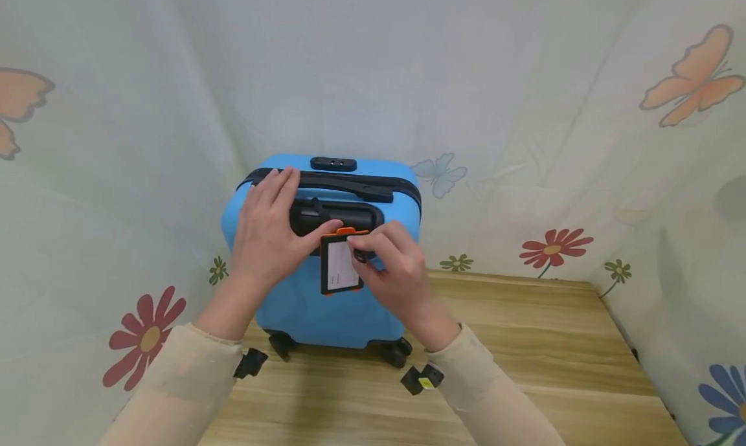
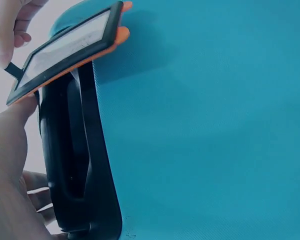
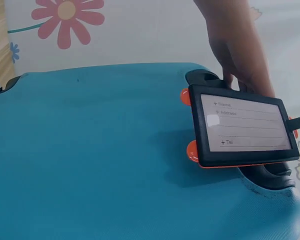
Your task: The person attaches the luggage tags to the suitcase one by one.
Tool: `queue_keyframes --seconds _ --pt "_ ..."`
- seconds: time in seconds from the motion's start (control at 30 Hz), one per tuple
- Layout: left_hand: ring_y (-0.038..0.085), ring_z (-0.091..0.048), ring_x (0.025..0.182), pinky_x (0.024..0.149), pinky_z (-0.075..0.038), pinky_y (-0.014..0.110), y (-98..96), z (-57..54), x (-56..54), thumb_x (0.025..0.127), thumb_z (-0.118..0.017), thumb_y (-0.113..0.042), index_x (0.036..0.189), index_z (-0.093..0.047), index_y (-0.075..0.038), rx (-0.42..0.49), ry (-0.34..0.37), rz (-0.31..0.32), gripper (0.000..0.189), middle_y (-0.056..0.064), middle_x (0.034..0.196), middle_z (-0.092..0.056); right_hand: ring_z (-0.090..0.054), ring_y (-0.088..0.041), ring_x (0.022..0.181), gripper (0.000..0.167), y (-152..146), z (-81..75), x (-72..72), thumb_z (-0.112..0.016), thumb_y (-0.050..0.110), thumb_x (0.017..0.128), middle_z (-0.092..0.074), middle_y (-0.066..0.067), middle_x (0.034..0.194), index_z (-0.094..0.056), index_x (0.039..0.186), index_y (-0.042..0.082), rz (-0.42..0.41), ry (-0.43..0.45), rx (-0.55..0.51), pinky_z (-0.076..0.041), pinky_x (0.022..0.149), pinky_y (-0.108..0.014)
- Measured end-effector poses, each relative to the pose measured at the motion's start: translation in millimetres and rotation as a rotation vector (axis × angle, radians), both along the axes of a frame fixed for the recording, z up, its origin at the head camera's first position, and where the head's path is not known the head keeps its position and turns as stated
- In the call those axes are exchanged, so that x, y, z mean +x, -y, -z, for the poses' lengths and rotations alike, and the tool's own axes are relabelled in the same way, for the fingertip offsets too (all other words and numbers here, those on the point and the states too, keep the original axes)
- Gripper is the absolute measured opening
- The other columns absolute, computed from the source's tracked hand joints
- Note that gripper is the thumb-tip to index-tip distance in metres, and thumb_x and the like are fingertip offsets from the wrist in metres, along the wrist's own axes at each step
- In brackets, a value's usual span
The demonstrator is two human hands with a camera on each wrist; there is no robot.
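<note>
A blue suitcase (image 1: 326, 316) stands upright on its wheels, its black carry handle (image 1: 344, 186) at the top. In front of its upper part hangs a luggage tag (image 1: 342, 265), black-framed with orange edges and a white card printed with name, address and tel lines, plain in the right wrist view. My right hand (image 1: 393, 258) pinches the tag's short black strap (image 3: 294, 123) at the tag's top. My left hand (image 1: 265, 232) lies over the suitcase's upper left with fairly straight fingers on the handle side; its thumb touches the tag's top edge, partly behind it in the left wrist view.
The suitcase stands on a wood-grain surface (image 1: 524, 342) against a pale curtain (image 1: 495, 109) printed with flowers and butterflies. A black combination lock (image 1: 333, 164) sits on the suitcase top. Black wheels (image 1: 396, 352) show below.
</note>
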State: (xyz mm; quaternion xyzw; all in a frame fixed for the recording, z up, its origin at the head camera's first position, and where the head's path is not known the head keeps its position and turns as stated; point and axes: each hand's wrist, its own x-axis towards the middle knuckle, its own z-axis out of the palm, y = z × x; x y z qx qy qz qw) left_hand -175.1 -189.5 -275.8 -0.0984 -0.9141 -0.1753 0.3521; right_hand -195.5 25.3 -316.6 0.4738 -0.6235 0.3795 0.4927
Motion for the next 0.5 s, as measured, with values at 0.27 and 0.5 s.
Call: queue_keyframes --seconds 0.27,0.5 --pt "0.042 -0.035 0.156 0.129 -0.023 0.061 5.6 -8.9 -4.8 0.085 -0.087 -0.056 0.159 -0.047 0.002 0.023 0.05 0.021 0.102 0.021 0.165 -0.045 -0.066 -0.026 0.083 0.029 4.0 0.4 1.8 -0.087 -0.008 0.08 -0.065 -0.01 0.09 -0.073 0.103 0.004 -0.009 0.019 0.039 -0.062 0.075 -0.035" --pt "0.04 -0.025 0.161 0.129 -0.023 0.062 11.5 -27.3 -10.7 0.085 -0.083 -0.065 0.164 -0.039 -0.003 -0.037 0.252 -0.001 0.11 0.017 0.171 -0.035 -0.066 -0.023 0.082 0.026 10.9 -4.4 4.1 -0.087 -0.006 0.083 -0.066 -0.009 0.09 -0.074 0.104 0.003 -0.016 0.028 0.049 -0.061 0.074 -0.032"
